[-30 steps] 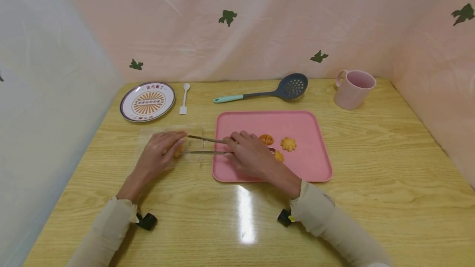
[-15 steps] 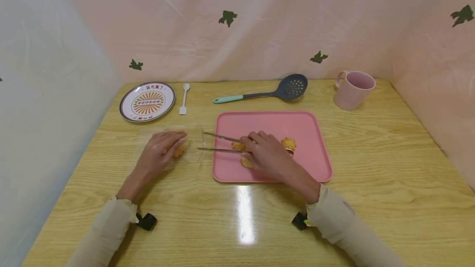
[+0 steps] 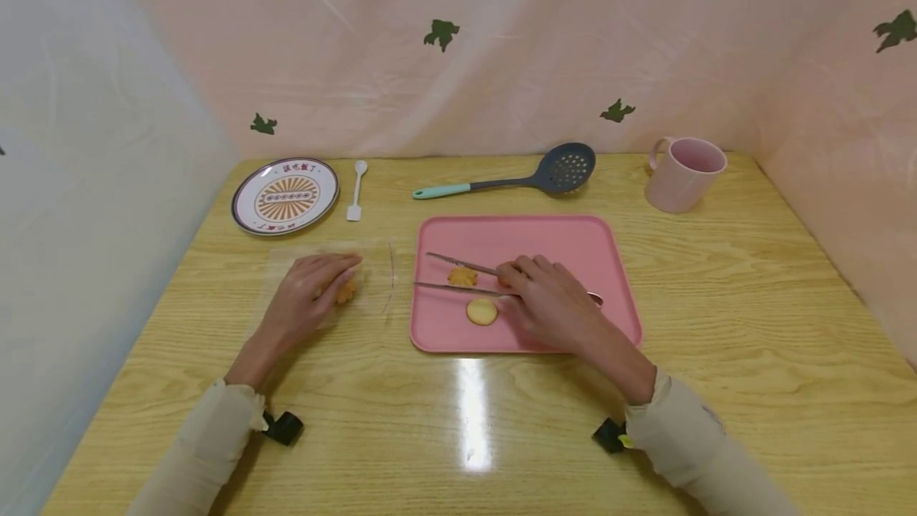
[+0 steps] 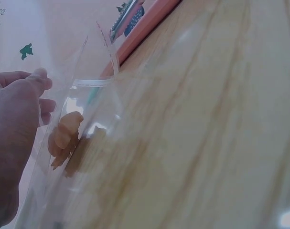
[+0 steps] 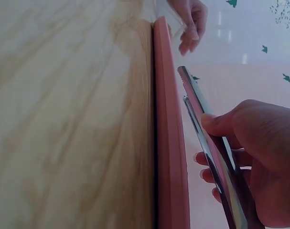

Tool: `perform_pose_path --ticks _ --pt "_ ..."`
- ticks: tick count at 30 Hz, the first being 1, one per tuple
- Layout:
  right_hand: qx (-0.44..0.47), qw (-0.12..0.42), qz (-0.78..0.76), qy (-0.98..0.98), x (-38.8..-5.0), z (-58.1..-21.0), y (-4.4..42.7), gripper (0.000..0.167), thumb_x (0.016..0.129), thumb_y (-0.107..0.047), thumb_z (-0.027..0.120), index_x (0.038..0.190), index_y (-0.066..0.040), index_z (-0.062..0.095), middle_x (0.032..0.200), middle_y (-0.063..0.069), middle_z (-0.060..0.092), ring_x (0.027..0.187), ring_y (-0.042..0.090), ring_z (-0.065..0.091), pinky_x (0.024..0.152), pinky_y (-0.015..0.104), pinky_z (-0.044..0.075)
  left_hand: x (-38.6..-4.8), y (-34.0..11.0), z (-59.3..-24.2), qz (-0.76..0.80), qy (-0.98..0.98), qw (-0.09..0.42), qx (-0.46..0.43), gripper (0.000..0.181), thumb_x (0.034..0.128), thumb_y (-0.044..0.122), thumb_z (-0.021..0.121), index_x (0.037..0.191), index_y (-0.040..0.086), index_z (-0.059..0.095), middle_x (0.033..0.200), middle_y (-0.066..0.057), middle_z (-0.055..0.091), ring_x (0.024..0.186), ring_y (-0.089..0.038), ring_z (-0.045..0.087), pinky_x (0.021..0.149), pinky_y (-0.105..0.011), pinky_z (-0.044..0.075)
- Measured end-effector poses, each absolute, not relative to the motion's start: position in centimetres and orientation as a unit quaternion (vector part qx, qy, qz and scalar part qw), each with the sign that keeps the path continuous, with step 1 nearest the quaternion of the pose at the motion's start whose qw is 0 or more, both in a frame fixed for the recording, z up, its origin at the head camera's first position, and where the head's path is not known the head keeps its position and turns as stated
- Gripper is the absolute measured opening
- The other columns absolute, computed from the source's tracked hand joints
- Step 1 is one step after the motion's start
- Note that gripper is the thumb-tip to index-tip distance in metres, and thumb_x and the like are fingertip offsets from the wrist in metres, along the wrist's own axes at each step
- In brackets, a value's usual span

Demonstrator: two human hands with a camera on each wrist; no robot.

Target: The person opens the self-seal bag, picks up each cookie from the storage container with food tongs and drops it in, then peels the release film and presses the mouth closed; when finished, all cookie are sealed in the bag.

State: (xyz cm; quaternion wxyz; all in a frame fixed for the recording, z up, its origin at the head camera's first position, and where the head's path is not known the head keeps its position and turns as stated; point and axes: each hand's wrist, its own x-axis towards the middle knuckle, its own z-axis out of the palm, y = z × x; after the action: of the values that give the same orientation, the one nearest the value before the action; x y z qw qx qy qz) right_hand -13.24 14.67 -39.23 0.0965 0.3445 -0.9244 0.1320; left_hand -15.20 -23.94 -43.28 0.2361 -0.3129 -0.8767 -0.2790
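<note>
My left hand (image 3: 304, 293) pinches a clear plastic bag (image 3: 372, 293) lying at the left; in the left wrist view its mouth stands apart, with several cookies (image 4: 66, 136) inside. Over the pink tray (image 3: 501, 233), my right hand (image 3: 548, 301) grips metal tongs (image 3: 487, 291). Their tips point left toward the bag and stand apart. Between the tong arms, seen from above, lies a flower-shaped cookie (image 3: 462, 277); whether they touch it I cannot tell. Just in front is a plain round cookie (image 3: 482, 311). My right hand hides part of the tray and whatever lies under it.
Behind the bag are a patterned plate (image 3: 286, 197) and a small white spoon (image 3: 356, 191). A slotted spoon (image 3: 562, 170) with a mint handle lies behind the tray. A pink mug (image 3: 680, 177) stands at the back right.
My right hand has moved right with the tongs, from the bag's mouth back over the tray, uncovering the flower-shaped and round cookies. My left hand has stayed on the bag.
</note>
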Motion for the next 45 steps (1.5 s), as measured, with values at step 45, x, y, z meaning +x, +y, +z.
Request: perform_pose_path --ticks 45 --pt "0.327 0.081 0.131 -0.932 -12.0 -39.6 19.5 0.036 0.095 -0.010 0.073 0.129 -0.003 0.067 0.117 0.017 0.064 0.097 0.034 0.059 0.080 0.050 0.054 -15.2 -24.0 -43.3 -0.278 -0.872 0.246 -0.320 0.033 0.0902 -0.009 0.072 0.123 -0.003 0.072 0.121 -0.018 0.072 0.111 -0.040 0.067 0.099 -0.057 0.047"
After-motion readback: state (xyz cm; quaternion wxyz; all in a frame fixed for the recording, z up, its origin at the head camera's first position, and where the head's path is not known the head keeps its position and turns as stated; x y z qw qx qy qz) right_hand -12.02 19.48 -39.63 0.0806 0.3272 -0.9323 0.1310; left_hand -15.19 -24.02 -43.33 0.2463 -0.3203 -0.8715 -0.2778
